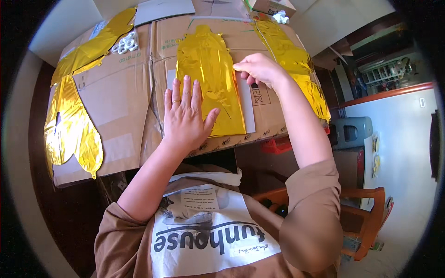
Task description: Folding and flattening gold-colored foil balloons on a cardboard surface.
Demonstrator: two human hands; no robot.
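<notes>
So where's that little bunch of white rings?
The white rings lie on the flattened cardboard at the far left, beside the long gold foil strip, well beyond the left hand.

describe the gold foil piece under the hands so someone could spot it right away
Start at the flattened brown cardboard that covers the work surface. Near its middle lies a flat gold foil balloon, with the left hand pressed flat on its lower left edge and the right hand pinching its right edge. The other gold foil pieces lie untouched at the cardboard's sides.
</notes>
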